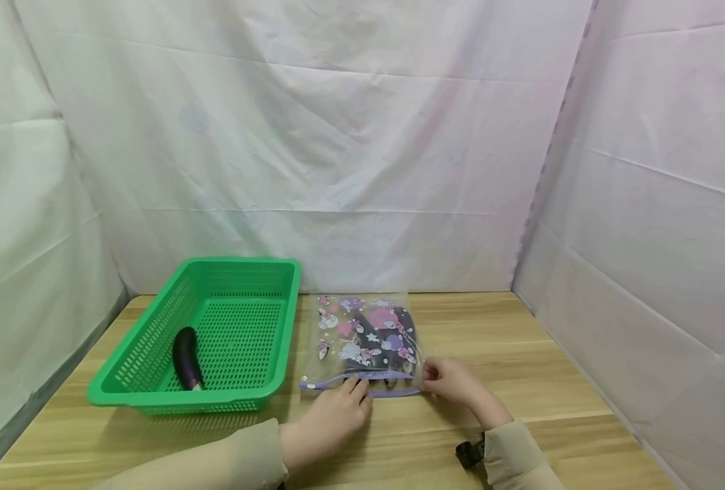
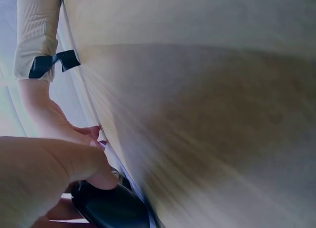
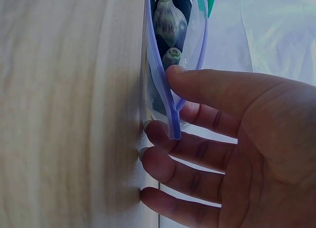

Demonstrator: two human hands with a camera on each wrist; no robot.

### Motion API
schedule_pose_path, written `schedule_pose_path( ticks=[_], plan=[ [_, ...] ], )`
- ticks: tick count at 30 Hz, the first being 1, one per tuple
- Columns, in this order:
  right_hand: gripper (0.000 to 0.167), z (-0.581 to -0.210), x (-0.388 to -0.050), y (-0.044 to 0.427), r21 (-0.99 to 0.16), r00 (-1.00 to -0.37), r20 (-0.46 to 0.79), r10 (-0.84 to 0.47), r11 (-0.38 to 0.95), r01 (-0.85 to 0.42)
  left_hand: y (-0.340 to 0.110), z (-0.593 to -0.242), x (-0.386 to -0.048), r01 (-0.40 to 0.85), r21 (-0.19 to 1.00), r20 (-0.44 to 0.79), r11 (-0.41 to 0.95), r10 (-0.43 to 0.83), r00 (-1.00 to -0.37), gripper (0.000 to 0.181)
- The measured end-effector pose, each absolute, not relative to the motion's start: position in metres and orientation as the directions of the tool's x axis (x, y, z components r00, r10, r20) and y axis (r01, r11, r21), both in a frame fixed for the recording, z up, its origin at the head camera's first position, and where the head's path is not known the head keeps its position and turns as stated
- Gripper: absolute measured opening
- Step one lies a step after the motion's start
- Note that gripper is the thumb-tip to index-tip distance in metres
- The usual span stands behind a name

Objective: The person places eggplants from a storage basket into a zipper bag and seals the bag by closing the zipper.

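— Where is the bag lying?

— Flat on the table, just beside the green basket, its mouth facing the person. That is probably keeping the opening within easy reach.

— And the right hand?

— It's pinching a corner of the mouth, thumb and fingers holding the purple zip strip. I'd say it's anchoring the bag, so the thin plastic isn't sliding about.

— What is the left hand doing?

— It's working at the mouth, apparently gripping a dark eggplant between thumb and fingers. How far inside that eggplant is sitting, I can't tell.

— Is anything else showing in the bag?

— Yes, stem ends are pointing toward the opening, and dark shapes are showing through the print, so several eggplants are likely sharing the space.

— And in the basket?

— A lone eggplant is lying near its left side, stem end toward the person; the walls are presumably stopping it from rolling off.
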State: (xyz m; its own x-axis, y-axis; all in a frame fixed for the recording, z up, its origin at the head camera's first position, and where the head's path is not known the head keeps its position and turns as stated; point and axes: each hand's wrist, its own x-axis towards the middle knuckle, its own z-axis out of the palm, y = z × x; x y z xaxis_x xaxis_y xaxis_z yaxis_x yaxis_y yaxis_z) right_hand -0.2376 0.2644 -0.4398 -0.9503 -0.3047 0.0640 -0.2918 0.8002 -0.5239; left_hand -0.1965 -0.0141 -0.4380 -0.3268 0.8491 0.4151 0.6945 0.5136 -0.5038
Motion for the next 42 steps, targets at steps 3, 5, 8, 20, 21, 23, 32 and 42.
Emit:
schedule_pose_path(
  ticks=[3, 5, 8, 20, 21, 23, 32, 42],
  plan=[
    [0.018, -0.44, -0.239, 0.265, -0.518, -0.949, 0.065, -0.309, 0.802, -0.296, -0.016, -0.437, -0.198, 0.713, -0.471, 0.422, 0.519, 0.843, -0.334, 0.023],
    [0.019, -0.44, -0.239, 0.265, -0.516, -0.946, 0.067, -0.316, 0.801, -0.304, -0.017, -0.437, -0.2, 0.723, -0.452, 0.427, 0.523, 0.838, -0.339, 0.023],
    [0.019, -0.44, -0.239, 0.265, -0.513, -0.943, 0.071, -0.324, 0.799, -0.313, -0.018, -0.437, -0.202, 0.728, -0.443, 0.431, 0.523, 0.837, -0.338, 0.023],
    [0.018, -0.438, -0.241, 0.264, -0.515, -0.95, 0.069, -0.306, 0.805, -0.296, -0.019, -0.435, -0.212, 0.714, -0.461, 0.371, 0.527, 0.845, -0.385, 0.037],
    [0.018, -0.438, -0.241, 0.264, -0.514, -0.949, 0.07, -0.308, 0.804, -0.299, -0.019, -0.435, -0.212, 0.716, -0.456, 0.359, 0.529, 0.845, -0.395, 0.038],
    [0.018, -0.439, -0.241, 0.264, -0.509, -0.947, 0.074, -0.313, 0.805, -0.306, -0.02, -0.435, -0.214, 0.719, -0.452, 0.343, 0.528, 0.847, -0.407, 0.039],
    [0.019, -0.442, -0.24, 0.265, -0.511, -0.945, 0.075, -0.317, 0.802, -0.31, -0.021, -0.435, -0.217, 0.752, -0.409, 0.355, 0.517, 0.849, -0.391, 0.039],
    [0.019, -0.442, -0.239, 0.265, -0.523, -0.953, 0.059, -0.297, 0.804, -0.283, -0.019, -0.435, -0.227, 0.722, -0.445, 0.37, 0.529, 0.843, -0.39, 0.041]
  ],
)
